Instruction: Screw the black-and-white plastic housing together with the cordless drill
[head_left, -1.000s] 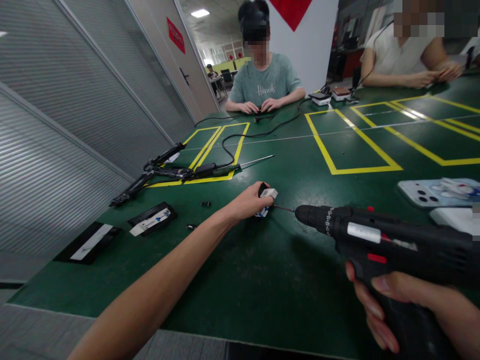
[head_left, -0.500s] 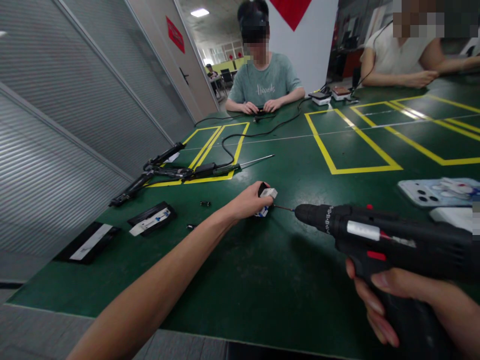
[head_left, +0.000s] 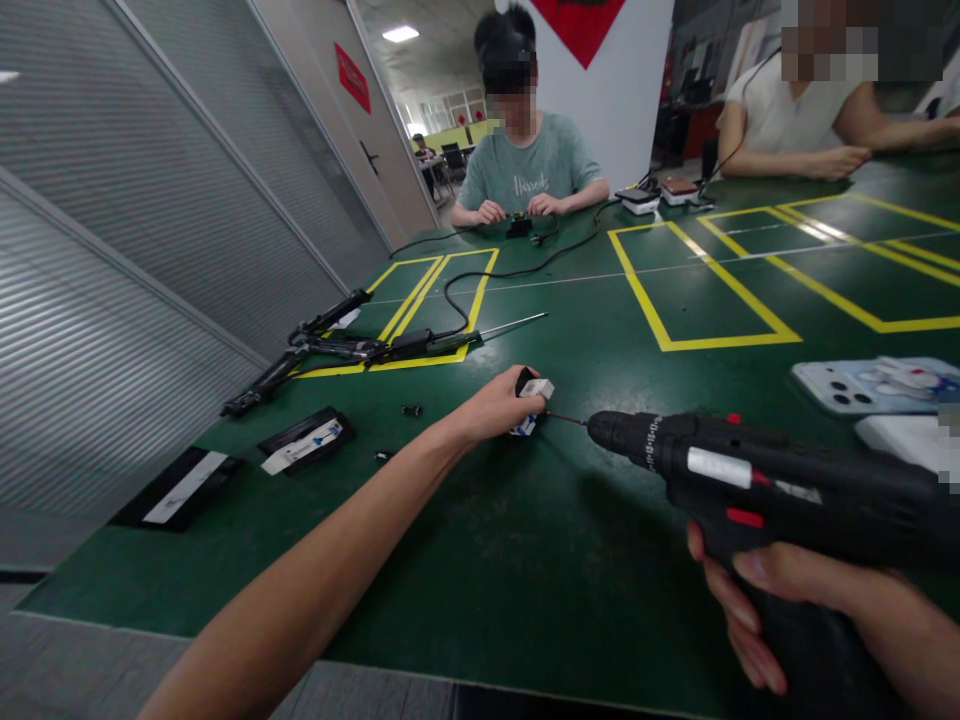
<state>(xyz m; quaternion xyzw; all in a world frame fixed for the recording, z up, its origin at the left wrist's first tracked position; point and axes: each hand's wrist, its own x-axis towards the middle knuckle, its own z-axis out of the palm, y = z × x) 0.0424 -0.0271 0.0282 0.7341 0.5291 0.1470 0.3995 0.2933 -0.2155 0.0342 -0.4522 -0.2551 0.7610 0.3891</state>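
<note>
My right hand (head_left: 757,590) is wrapped round the grip of a black cordless drill (head_left: 795,470), which lies level and points left. Its long thin bit (head_left: 566,418) reaches a small black-and-white block-shaped part (head_left: 537,388). Whether the tip touches a screw there, I cannot tell. My left hand (head_left: 501,405) grips that part just above the green table; the fingers cover much of it. Two small dark pieces, one a small black piece (head_left: 411,410), lie left of my left hand.
Farther left lie a black piece with a white strip (head_left: 307,445) and a flat black panel (head_left: 176,490). A soldering-iron-like tool and black arm (head_left: 345,345) lie behind, with a cable. A phone (head_left: 870,388) is at right. Two people sit across the green table (head_left: 480,570).
My hands, the drill and the block-shaped part stay almost in place; the view shifts slightly. Across the table, the person's hands have parted a little around a small dark device.
</note>
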